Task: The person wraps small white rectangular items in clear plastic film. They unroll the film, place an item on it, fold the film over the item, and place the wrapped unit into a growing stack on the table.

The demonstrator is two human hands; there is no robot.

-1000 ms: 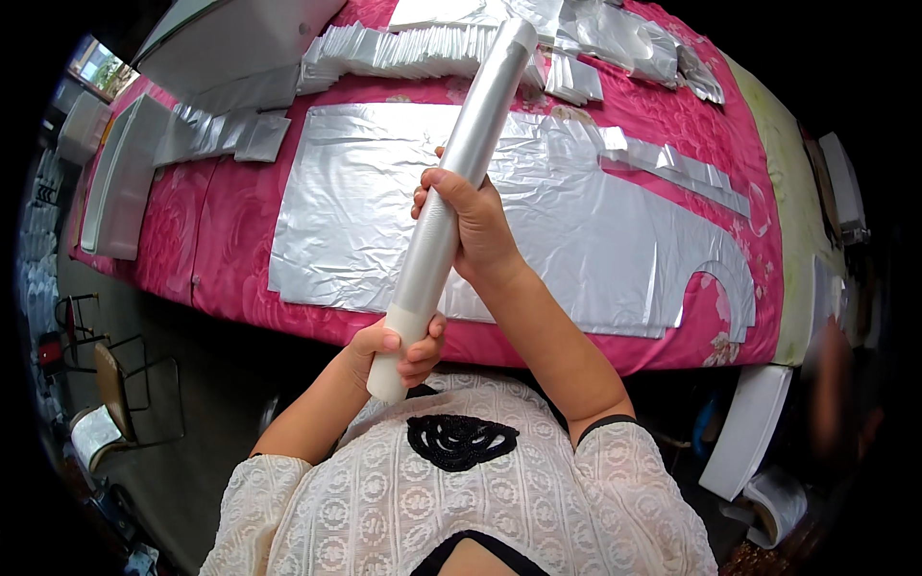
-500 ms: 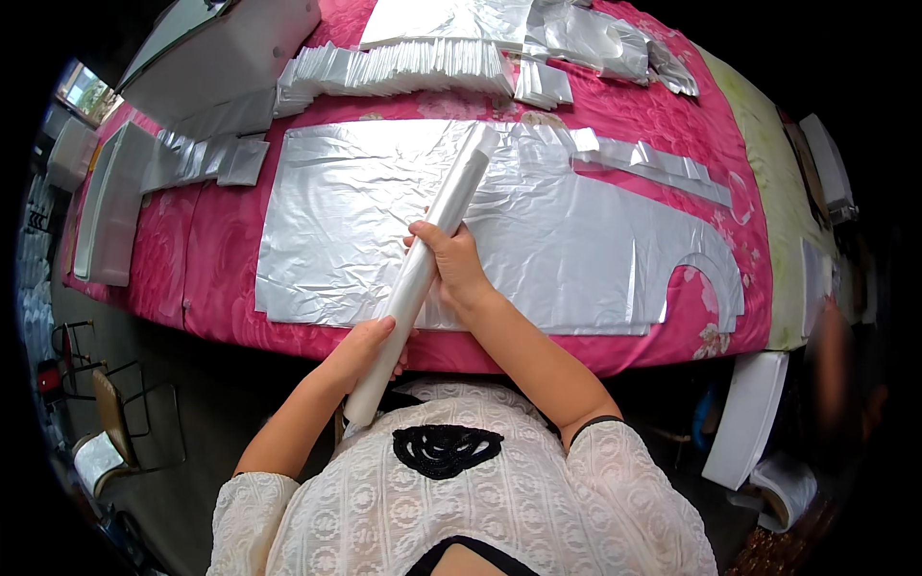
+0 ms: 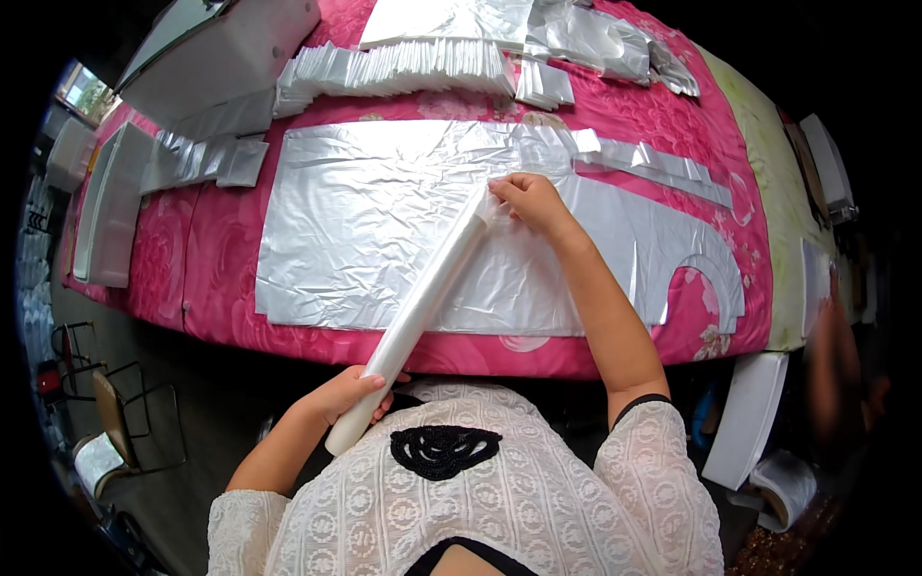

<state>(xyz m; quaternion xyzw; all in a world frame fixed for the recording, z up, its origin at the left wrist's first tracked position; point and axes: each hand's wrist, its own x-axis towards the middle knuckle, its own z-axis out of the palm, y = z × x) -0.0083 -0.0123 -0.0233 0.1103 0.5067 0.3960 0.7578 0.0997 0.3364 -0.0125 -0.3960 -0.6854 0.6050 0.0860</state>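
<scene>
A long roll of whitish plastic film (image 3: 420, 307) slants across my front, its far end over the table and its near end by my waist. My left hand (image 3: 348, 392) is wrapped round the lower part of the roll. At the roll's far end, my right hand (image 3: 531, 200) pinches the film edge between thumb and fingers. Beneath the roll lies a flat, shiny silver-white plastic sheet (image 3: 336, 221), wrinkled on the left, with curved cut-outs at its right end. Whether it is one layer or several I cannot tell.
A pink flowered cloth (image 3: 230, 259) covers the table. Folded plastic packets (image 3: 413, 67) stand in a row at the back, a narrow folded strip (image 3: 663, 168) lies right. At left are a translucent bin (image 3: 110, 211) and a large white box (image 3: 221, 58). A chair (image 3: 110, 413) stands lower left.
My right hand has moved from the roll's middle to its far end and now pinches there. My left hand has slid lower, and the roll has shifted slightly toward me.
</scene>
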